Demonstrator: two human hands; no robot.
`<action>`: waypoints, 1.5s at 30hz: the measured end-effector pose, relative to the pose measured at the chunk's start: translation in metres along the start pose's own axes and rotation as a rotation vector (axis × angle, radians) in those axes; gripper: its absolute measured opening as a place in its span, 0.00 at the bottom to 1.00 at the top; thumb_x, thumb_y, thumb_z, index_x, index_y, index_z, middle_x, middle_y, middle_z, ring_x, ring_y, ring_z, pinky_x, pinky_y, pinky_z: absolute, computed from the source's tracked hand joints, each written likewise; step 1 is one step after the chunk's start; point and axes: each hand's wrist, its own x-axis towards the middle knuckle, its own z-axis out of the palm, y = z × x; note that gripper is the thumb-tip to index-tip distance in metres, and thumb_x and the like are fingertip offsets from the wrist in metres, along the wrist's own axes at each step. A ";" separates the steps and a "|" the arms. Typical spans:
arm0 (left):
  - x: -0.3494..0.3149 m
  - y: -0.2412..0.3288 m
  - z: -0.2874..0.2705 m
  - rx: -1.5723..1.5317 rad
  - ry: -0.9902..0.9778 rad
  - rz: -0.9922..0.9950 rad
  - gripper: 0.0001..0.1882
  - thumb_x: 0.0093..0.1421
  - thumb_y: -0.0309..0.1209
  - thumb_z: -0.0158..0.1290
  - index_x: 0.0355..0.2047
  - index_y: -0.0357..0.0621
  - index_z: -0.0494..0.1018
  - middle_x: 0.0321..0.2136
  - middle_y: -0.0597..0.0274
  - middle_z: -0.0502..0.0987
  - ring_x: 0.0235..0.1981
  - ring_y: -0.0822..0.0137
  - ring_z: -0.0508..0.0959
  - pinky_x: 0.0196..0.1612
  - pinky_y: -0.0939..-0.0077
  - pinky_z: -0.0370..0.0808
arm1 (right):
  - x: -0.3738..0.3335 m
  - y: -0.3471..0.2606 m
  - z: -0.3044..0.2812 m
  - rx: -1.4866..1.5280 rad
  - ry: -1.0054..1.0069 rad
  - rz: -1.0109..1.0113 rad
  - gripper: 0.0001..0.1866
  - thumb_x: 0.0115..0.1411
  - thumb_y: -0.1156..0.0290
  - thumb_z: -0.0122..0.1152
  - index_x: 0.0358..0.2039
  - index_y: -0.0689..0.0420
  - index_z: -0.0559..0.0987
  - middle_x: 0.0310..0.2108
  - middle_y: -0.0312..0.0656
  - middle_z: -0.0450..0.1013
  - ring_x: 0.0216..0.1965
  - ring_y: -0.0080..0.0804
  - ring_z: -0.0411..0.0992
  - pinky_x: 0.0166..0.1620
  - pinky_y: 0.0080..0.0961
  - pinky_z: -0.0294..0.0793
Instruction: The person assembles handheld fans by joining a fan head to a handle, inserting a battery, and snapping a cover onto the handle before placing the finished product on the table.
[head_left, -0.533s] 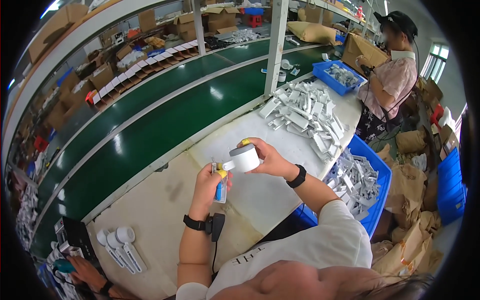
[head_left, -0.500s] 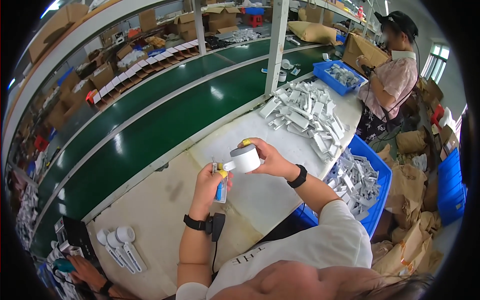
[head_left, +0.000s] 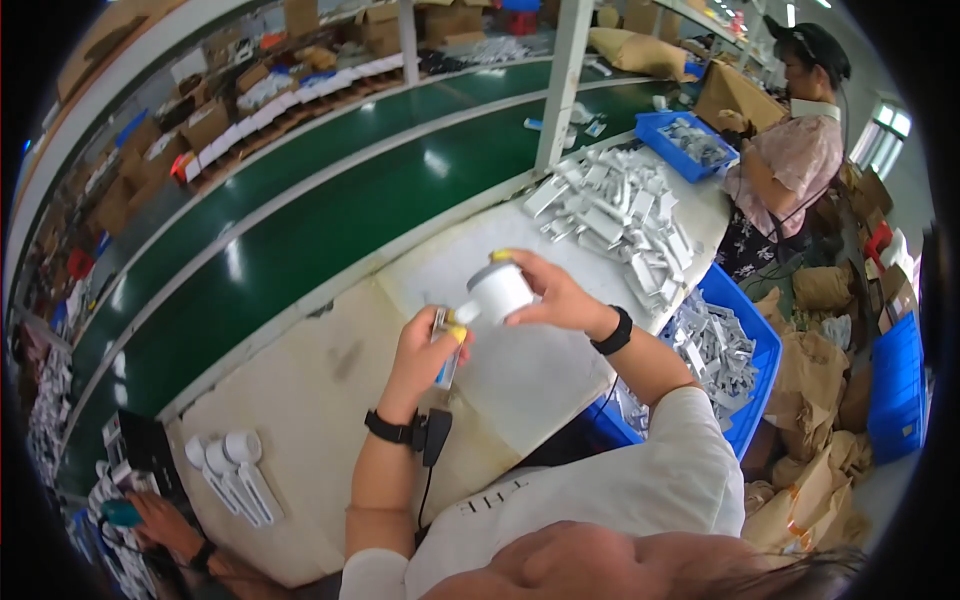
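Over the middle of the bench, my right hand (head_left: pixel 560 297) grips a round white head with a grey rim (head_left: pixel 503 294), fingers on its far edge and thumb beneath. My left hand (head_left: pixel 422 350) is closed around a slim handle-like piece (head_left: pixel 446 374) showing blue inside. A short white neck on the round head meets the top of this piece at my left fingertips; whether the two are joined I cannot tell. Yellow covers sit on some fingertips of both hands. Several white devices with round heads and long handles (head_left: pixel 240 450) lie on the bench at lower left.
White plastic parts are heaped (head_left: pixel 610 215) on the bench's far right. A blue bin (head_left: pixel 768 365) of parts stands beside my right arm. Behind the heap is a blue tray (head_left: pixel 650 135) near a co-worker (head_left: pixel 790 160). A green conveyor (head_left: pixel 330 205) runs along the far side. Another person's hand (head_left: pixel 170 525) holds a teal tool.
Both hands have risen slightly away from me and to the right, with the round head tilting. The view has shifted a little.
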 end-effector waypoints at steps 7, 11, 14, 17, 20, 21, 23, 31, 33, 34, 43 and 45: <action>0.007 0.012 0.000 -0.221 -0.007 -0.043 0.11 0.57 0.28 0.44 0.39 0.37 0.66 0.28 0.55 0.75 0.24 0.69 0.75 0.26 0.77 0.73 | 0.009 0.019 0.006 0.438 0.098 0.285 0.42 0.48 0.61 0.67 0.59 0.57 0.56 0.49 0.38 0.65 0.48 0.27 0.66 0.49 0.23 0.68; 0.008 0.007 -0.003 -0.178 0.028 -0.066 0.10 0.57 0.28 0.44 0.38 0.37 0.66 0.29 0.55 0.75 0.24 0.68 0.76 0.26 0.76 0.73 | 0.012 0.023 0.006 0.416 0.083 0.263 0.42 0.47 0.61 0.67 0.59 0.57 0.56 0.50 0.38 0.64 0.48 0.28 0.66 0.50 0.24 0.68; 0.007 0.009 -0.001 -0.100 0.072 -0.082 0.10 0.55 0.26 0.45 0.38 0.37 0.66 0.28 0.55 0.75 0.23 0.69 0.75 0.25 0.77 0.73 | 0.012 0.024 0.006 0.247 0.095 0.120 0.44 0.45 0.62 0.69 0.59 0.56 0.55 0.50 0.39 0.64 0.49 0.30 0.66 0.52 0.25 0.65; 0.006 0.009 0.001 -0.067 0.063 -0.053 0.09 0.53 0.25 0.47 0.36 0.37 0.66 0.27 0.57 0.75 0.22 0.70 0.74 0.24 0.77 0.71 | 0.010 0.008 0.005 0.114 0.061 0.065 0.45 0.44 0.66 0.71 0.59 0.57 0.56 0.51 0.40 0.64 0.50 0.30 0.65 0.54 0.27 0.63; 0.006 0.005 0.002 0.087 0.108 0.002 0.10 0.50 0.27 0.51 0.32 0.36 0.67 0.23 0.58 0.75 0.21 0.72 0.74 0.25 0.77 0.71 | 0.007 -0.003 -0.002 -0.081 -0.044 0.003 0.44 0.43 0.68 0.72 0.59 0.56 0.58 0.51 0.41 0.64 0.50 0.31 0.66 0.53 0.28 0.64; 0.007 0.003 0.003 0.087 0.089 0.013 0.10 0.50 0.27 0.51 0.32 0.36 0.67 0.23 0.58 0.75 0.21 0.72 0.74 0.25 0.77 0.71 | 0.009 -0.010 -0.005 -0.097 -0.029 -0.002 0.44 0.43 0.68 0.72 0.59 0.56 0.58 0.51 0.41 0.64 0.50 0.31 0.66 0.53 0.28 0.64; 0.004 -0.003 0.005 0.552 0.161 0.297 0.10 0.50 0.28 0.53 0.31 0.36 0.68 0.22 0.61 0.75 0.21 0.74 0.74 0.25 0.79 0.71 | 0.015 -0.028 -0.008 -0.372 -0.164 -0.038 0.41 0.43 0.69 0.72 0.58 0.56 0.62 0.51 0.42 0.64 0.49 0.32 0.67 0.52 0.29 0.66; 0.000 0.013 0.008 0.156 0.023 0.062 0.10 0.53 0.27 0.50 0.36 0.37 0.66 0.25 0.61 0.74 0.23 0.74 0.73 0.26 0.80 0.71 | 0.019 -0.038 -0.012 -0.202 -0.136 0.022 0.41 0.45 0.69 0.70 0.58 0.58 0.60 0.47 0.43 0.66 0.47 0.33 0.69 0.49 0.29 0.70; 0.000 0.016 0.007 0.034 0.023 0.068 0.09 0.54 0.27 0.50 0.34 0.37 0.67 0.26 0.61 0.75 0.22 0.74 0.73 0.26 0.80 0.71 | 0.019 -0.029 -0.012 -0.141 -0.105 0.003 0.41 0.45 0.70 0.70 0.58 0.58 0.59 0.48 0.42 0.66 0.47 0.32 0.69 0.50 0.29 0.69; 0.000 0.016 0.007 -0.013 0.015 0.060 0.08 0.54 0.27 0.49 0.35 0.37 0.66 0.26 0.61 0.75 0.21 0.74 0.73 0.25 0.80 0.71 | 0.018 -0.024 -0.012 -0.083 -0.072 -0.011 0.41 0.45 0.71 0.70 0.58 0.58 0.58 0.48 0.41 0.65 0.48 0.31 0.68 0.50 0.29 0.69; 0.005 0.001 -0.001 0.159 0.068 0.087 0.10 0.51 0.26 0.51 0.33 0.37 0.67 0.24 0.61 0.74 0.22 0.74 0.73 0.26 0.79 0.71 | 0.023 -0.027 -0.010 -0.240 -0.175 0.027 0.42 0.43 0.71 0.72 0.58 0.57 0.60 0.51 0.41 0.64 0.50 0.31 0.67 0.53 0.30 0.66; 0.005 -0.001 0.002 0.331 0.101 0.135 0.10 0.50 0.26 0.52 0.33 0.37 0.67 0.23 0.62 0.74 0.22 0.73 0.74 0.26 0.80 0.71 | 0.026 -0.036 -0.012 -0.287 -0.206 0.014 0.41 0.43 0.70 0.72 0.57 0.57 0.61 0.50 0.42 0.65 0.48 0.32 0.68 0.52 0.30 0.67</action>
